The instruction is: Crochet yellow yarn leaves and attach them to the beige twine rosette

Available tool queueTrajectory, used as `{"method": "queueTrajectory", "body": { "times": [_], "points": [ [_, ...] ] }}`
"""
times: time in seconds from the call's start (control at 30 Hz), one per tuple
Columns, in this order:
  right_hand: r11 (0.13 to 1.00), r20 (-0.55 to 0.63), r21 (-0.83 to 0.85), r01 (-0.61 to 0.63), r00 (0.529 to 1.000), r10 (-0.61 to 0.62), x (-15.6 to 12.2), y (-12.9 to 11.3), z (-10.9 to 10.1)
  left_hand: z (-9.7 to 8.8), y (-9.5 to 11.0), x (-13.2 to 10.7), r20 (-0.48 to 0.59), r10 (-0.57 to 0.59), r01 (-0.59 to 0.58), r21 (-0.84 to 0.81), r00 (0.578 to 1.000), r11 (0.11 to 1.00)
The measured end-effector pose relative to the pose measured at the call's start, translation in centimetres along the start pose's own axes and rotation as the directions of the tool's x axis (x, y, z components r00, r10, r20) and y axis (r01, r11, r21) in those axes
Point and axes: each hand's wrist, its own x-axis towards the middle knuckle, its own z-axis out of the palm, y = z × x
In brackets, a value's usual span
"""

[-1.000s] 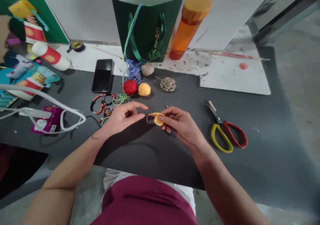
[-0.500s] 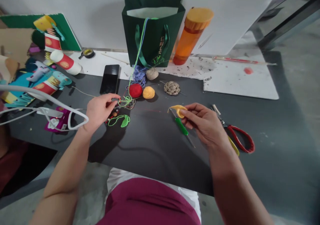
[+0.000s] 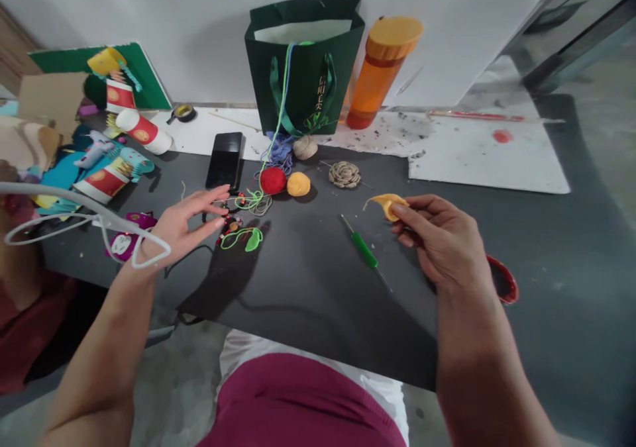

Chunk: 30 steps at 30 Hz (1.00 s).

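My right hand (image 3: 440, 238) pinches a small orange crocheted piece (image 3: 390, 204) above the dark table (image 3: 308, 281). A green-handled crochet hook (image 3: 365, 251) lies on the table just left of that hand. My left hand (image 3: 186, 222) hovers with fingers stretched out and apart, holding nothing, close to a beaded bracelet (image 3: 226, 222) and a green yarn leaf (image 3: 246, 238). Beyond them sit a red yarn ball (image 3: 273, 180) and an orange yarn ball (image 3: 299, 184).
A green paper bag (image 3: 303, 63), an orange bottle (image 3: 382, 69) and a black phone (image 3: 226, 159) stand at the back. A woven jute coil (image 3: 344, 174) lies mid-table. Red scissor handles (image 3: 504, 281) show behind my right wrist. Paper cup crafts (image 3: 112, 136) and white cables (image 3: 89, 225) crowd the left.
My hands have moved apart. The right hand carried the orange piece to the right, uncovering the hook on the table. The left hand went left to the bracelet and opened its fingers.
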Motion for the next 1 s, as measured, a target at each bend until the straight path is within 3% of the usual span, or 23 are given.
{"method": "queueTrajectory", "body": {
  "times": [0.07, 0.13, 0.23, 0.37, 0.5, 0.63, 0.73, 0.87, 1.0],
  "points": [
    [1.000, 0.009, 0.015, -0.009, 1.000, 0.009, -0.2, -0.2, 0.4, 0.1, 0.8, -2.3, 0.027, 0.032, -0.034, 0.070, 0.999, 0.997],
    [0.999, 0.023, 0.042, -0.025, 0.999, 0.024, -0.5, -0.4, 0.8, 0.4, 1.5, -4.4, 0.147, 0.034, -0.057, 0.158, 0.989, 0.986],
    [0.997, 0.053, 0.067, -0.045, 0.998, 0.042, -0.8, -0.9, 1.5, 0.5, 2.0, -6.5, 0.311, 0.064, -0.101, 0.102, 0.948, 0.990],
    [0.996, 0.115, 0.066, -0.059, 0.992, 0.051, -1.3, -1.2, 2.1, -0.7, 1.7, -7.9, 0.345, -0.018, 0.053, -0.094, 0.938, 0.994],
    [0.996, 0.138, 0.067, -0.053, 0.989, 0.044, -1.7, -1.1, 2.5, -1.7, 1.1, -9.2, 0.357, -0.106, 0.158, -0.119, 0.928, 0.980],
    [0.992, 0.169, 0.092, -0.089, 0.983, 0.073, -2.1, -1.2, 2.8, -1.3, 0.6, -9.9, 0.242, -0.243, 0.300, -0.241, 0.939, 0.923],
    [0.986, 0.191, 0.115, -0.124, 0.976, 0.100, -2.3, -1.3, 3.0, -0.5, 0.0, -10.1, 0.069, -0.430, 0.434, -0.240, 0.900, 0.869],
    [0.983, 0.205, 0.121, -0.137, 0.972, 0.111, -2.6, -1.4, 3.1, -0.3, -1.2, -11.7, -0.027, -0.514, 0.510, -0.085, 0.857, 0.856],
    [0.977, 0.280, 0.146, -0.157, 0.954, 0.111, -3.0, -1.8, 3.5, -1.4, -1.3, -14.0, -0.086, -0.433, 0.440, 0.259, 0.897, 0.860]
  ]
}}
